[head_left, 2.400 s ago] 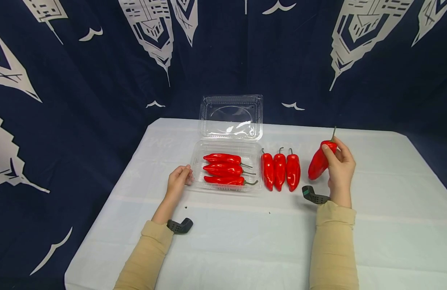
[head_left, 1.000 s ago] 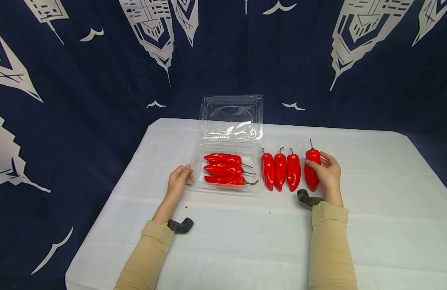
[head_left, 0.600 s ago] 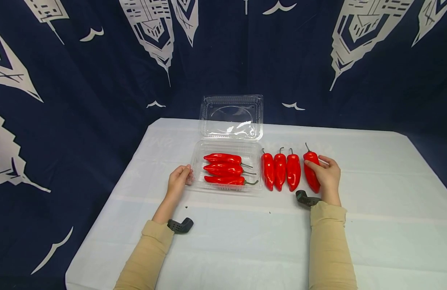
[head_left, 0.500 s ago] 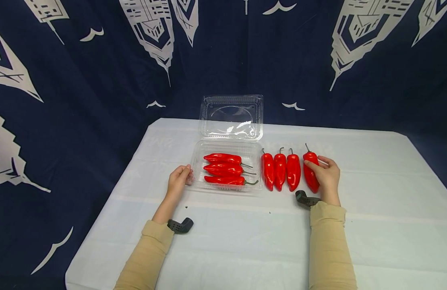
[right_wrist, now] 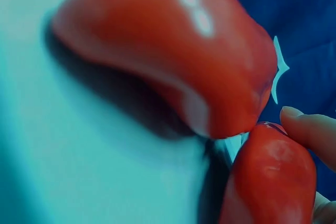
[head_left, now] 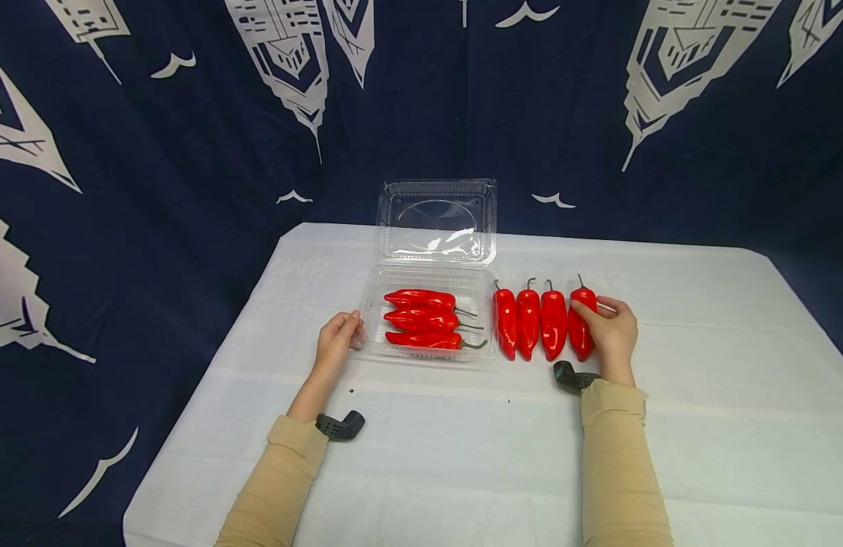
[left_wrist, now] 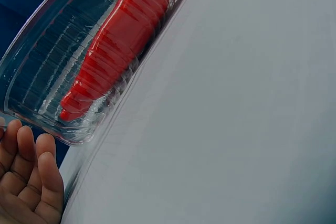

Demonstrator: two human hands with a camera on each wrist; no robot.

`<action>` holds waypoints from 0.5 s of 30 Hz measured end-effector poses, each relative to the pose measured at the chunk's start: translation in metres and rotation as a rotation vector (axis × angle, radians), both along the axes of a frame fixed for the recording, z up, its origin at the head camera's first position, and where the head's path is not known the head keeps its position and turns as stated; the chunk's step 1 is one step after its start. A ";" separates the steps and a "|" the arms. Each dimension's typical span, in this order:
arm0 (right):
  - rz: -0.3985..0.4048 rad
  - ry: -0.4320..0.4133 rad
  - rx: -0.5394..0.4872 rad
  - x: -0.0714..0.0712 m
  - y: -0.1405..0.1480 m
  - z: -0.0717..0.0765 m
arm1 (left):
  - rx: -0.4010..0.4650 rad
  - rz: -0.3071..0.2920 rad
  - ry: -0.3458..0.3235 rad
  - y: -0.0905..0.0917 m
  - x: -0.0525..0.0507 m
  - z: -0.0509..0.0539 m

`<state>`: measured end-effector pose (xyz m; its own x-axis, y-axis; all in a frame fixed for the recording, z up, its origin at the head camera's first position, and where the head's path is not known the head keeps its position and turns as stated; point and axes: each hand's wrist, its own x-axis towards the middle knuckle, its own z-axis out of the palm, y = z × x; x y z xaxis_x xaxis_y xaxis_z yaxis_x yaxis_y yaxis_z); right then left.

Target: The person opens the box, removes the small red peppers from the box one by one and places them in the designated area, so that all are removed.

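Observation:
With thumb and fingers, my right hand (head_left: pixel 613 330) holds a red pepper (head_left: pixel 581 334) at the right end of a row. In the right wrist view the thumb (right_wrist: pixel 312 132) lies against this pepper (right_wrist: pixel 275 177), beside a larger-looking neighbour (right_wrist: pixel 173 45). Three more peppers (head_left: pixel 554 327) make up the rest of the row, stems pointing away. My left hand (head_left: pixel 336 338) pinches the left rim of a clear plastic clamshell container (head_left: pixel 374 289). Three red peppers (head_left: pixel 421 319) lie sideways in its base. Up close, the left wrist view shows one pepper (left_wrist: pixel 110 51) through the ribbed wall.
The container's lid (head_left: pixel 435 220) stands raised at the back. A white cloth covers the table (head_left: pixel 449 463), with small dark specks near its middle. Behind hangs a dark blue curtain (head_left: pixel 462 114) with white prints. Each wrist carries a black camera (head_left: pixel 341 427).
My right hand has brought the pepper left and lowered it to the table, then slid it close beside the other three. My left hand and the container have stayed in place.

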<state>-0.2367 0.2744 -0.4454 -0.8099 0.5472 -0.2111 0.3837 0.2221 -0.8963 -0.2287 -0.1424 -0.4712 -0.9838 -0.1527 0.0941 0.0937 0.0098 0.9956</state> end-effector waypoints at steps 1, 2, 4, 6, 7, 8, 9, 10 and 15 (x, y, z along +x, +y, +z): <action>0.001 -0.002 0.008 0.000 0.000 0.000 | -0.001 0.000 0.000 0.000 0.000 0.000; 0.002 -0.004 0.014 0.000 0.000 0.000 | -0.002 0.000 -0.001 0.000 0.000 0.000; 0.007 -0.006 0.024 0.000 0.000 0.000 | -0.004 -0.001 -0.001 0.000 0.000 0.000; 0.012 -0.007 0.033 0.000 -0.001 0.000 | -0.006 0.000 -0.001 0.000 0.001 0.001; 0.015 -0.008 0.037 0.000 -0.001 0.000 | -0.006 0.000 -0.001 0.000 0.001 0.001; 0.018 -0.008 0.041 0.000 -0.001 0.001 | -0.006 0.000 -0.001 0.000 0.000 0.001; 0.021 -0.009 0.043 0.000 -0.001 0.001 | -0.006 0.000 -0.001 0.000 0.000 0.001; 0.022 -0.010 0.043 0.000 -0.001 0.001 | -0.005 0.001 -0.001 0.000 0.000 0.001; 0.031 -0.012 0.045 0.001 -0.001 0.000 | -0.008 0.002 0.002 0.000 0.000 0.000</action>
